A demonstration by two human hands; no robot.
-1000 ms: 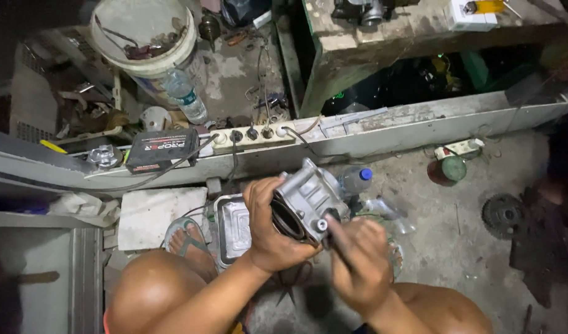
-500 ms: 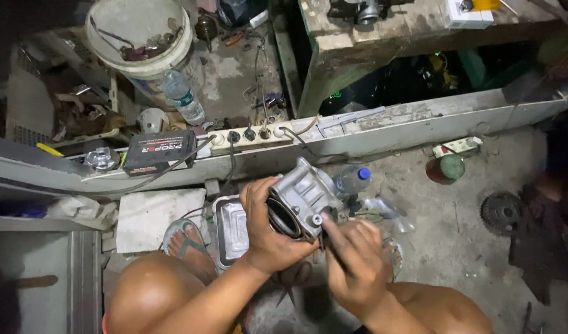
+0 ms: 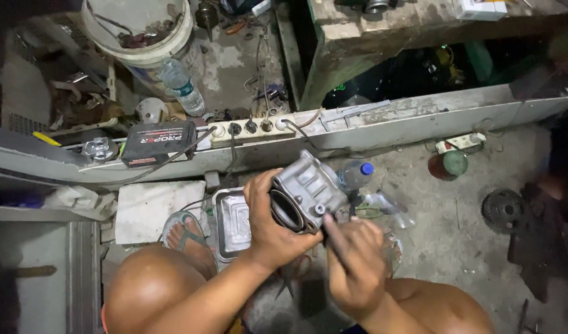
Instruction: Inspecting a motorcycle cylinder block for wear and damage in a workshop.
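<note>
A grey metal engine cylinder [image 3: 309,188] with a round bore is held above the floor at the centre. My left hand [image 3: 268,219] grips it from the left, fingers wrapped over its open bore. My right hand [image 3: 352,260] sits just below and to the right, closed around a thin dark tool whose tip touches the cylinder's lower edge. Both knees show at the bottom of the head view.
A metal tray [image 3: 229,226] lies on the floor under the left hand, beside a sandalled foot [image 3: 184,232]. A capped plastic bottle [image 3: 353,174] lies behind the cylinder. A power strip [image 3: 253,130] and black box [image 3: 159,142] rest on a long metal rail. A white bucket [image 3: 142,31] stands far left.
The cylinder has turned slightly in my left hand and my right hand with the tool has shifted a little lower against it.
</note>
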